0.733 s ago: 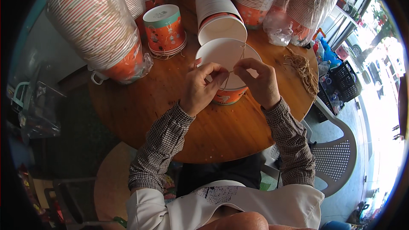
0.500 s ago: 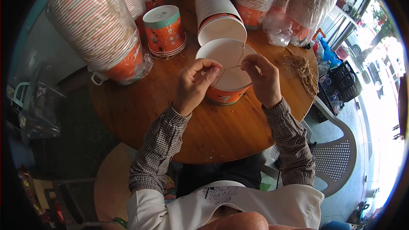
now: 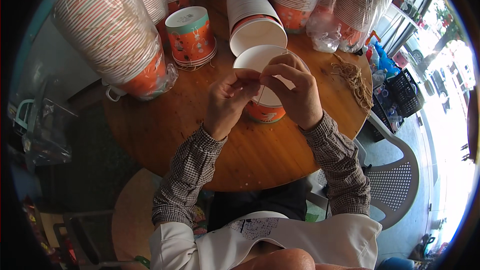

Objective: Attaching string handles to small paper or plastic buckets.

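Over an orange paper bucket (image 3: 265, 114) with a white inside, my two hands meet with fingertips together. My left hand (image 3: 224, 102) pinches a thin piece of twine (image 3: 260, 93), which hangs across the bucket's near rim. Thumb and forefinger of my right hand (image 3: 298, 92) are pinched at the same spot, touching the left fingertips; the twine's end there is hidden. The bucket stands upright on the wooden table (image 3: 235, 162), its right side partly covered by my right hand. A tangled bundle of tan twine (image 3: 354, 81) lies at the table's right edge.
Behind the bucket, a stack of white-rimmed buckets (image 3: 256, 34) lies on its side. Upside-down buckets (image 3: 192, 39) stand left of it. Tall plastic-wrapped stacks (image 3: 107, 32) line the table's back and left. A grey chair (image 3: 392, 185) and black crate (image 3: 402, 92) are at right.
My right hand has moved left until its fingertips meet the left hand's. The stretch of twine that was taut between the hands is now closed up. My left hand has barely moved.
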Available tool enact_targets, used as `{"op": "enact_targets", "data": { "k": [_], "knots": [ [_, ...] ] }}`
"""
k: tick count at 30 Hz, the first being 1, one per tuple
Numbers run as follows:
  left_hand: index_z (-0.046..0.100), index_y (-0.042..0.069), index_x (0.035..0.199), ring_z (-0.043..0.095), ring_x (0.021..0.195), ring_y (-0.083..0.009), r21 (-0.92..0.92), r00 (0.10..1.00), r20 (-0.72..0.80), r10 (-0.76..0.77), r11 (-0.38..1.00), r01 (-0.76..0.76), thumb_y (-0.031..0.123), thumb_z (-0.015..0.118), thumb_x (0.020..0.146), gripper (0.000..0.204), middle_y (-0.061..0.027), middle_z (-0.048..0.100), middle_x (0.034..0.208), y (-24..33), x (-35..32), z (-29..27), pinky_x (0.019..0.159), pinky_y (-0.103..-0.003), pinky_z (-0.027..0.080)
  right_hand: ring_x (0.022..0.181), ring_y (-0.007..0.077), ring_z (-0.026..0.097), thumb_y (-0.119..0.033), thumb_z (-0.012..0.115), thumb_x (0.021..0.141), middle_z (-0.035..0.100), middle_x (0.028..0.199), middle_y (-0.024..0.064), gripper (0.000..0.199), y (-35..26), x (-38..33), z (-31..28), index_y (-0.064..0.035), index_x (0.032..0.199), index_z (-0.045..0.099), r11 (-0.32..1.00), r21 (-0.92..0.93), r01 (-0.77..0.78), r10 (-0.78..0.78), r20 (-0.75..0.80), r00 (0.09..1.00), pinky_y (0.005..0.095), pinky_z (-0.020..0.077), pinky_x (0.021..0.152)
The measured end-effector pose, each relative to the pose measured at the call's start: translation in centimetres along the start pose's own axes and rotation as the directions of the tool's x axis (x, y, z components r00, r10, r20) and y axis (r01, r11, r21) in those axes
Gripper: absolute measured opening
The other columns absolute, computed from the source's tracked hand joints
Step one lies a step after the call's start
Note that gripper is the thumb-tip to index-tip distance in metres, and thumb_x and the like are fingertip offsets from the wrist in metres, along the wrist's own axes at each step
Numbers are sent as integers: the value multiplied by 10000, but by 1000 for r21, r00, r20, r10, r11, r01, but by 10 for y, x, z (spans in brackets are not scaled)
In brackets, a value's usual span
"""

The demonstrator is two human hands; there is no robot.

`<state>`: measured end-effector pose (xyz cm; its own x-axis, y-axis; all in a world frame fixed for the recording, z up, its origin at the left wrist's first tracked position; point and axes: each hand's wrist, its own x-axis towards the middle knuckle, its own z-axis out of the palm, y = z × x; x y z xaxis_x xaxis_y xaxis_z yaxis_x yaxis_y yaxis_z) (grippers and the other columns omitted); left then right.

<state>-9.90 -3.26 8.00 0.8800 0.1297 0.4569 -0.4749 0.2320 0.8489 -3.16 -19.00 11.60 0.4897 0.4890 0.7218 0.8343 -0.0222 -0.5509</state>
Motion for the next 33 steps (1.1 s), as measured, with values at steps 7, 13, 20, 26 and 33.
{"op": "enact_targets", "data": {
  "k": [7,13,20,26,33],
  "knots": [
    [549,-27,1129,642,882,-100,85,999,-36,4,996,-1,61,671,875,295,-71,664,981,-1,0,9,773,-238,532,933,198,577,-44,704,793,604,922,55,105,3,-3,5,-43,896,685,986,86,-141,141,-3,990,323,472,839],
    [552,-16,1113,644,852,-105,18,996,-80,-28,999,30,66,644,898,247,-79,670,932,1,2,2,732,-227,531,942,175,587,-35,693,812,607,940,55,98,11,-7,-1,-20,907,670,936,282,-210,218,5,976,307,467,866],
    [571,-5,1087,614,762,-91,-174,990,-122,-64,984,42,63,600,924,179,-70,674,927,4,4,-1,673,-224,506,926,169,581,-32,694,816,604,933,53,103,2,-11,-1,-15,913,664,964,210,-163,156,47,987,300,465,851],
    [533,-10,1170,611,810,-83,209,1000,16,1,978,-4,38,579,925,254,-64,669,933,9,-1,13,693,-228,501,926,163,576,-27,696,807,602,932,54,103,5,-7,1,-25,908,677,964,217,-157,158,11,987,295,468,836],
    [474,-6,1227,630,883,-108,143,999,-30,12,990,-7,60,560,944,303,-84,649,963,9,-2,11,739,-234,513,957,175,589,-31,688,815,613,977,63,121,7,-9,-1,-30,936,691,954,203,-219,219,26,975,301,472,845]
  ]
}}
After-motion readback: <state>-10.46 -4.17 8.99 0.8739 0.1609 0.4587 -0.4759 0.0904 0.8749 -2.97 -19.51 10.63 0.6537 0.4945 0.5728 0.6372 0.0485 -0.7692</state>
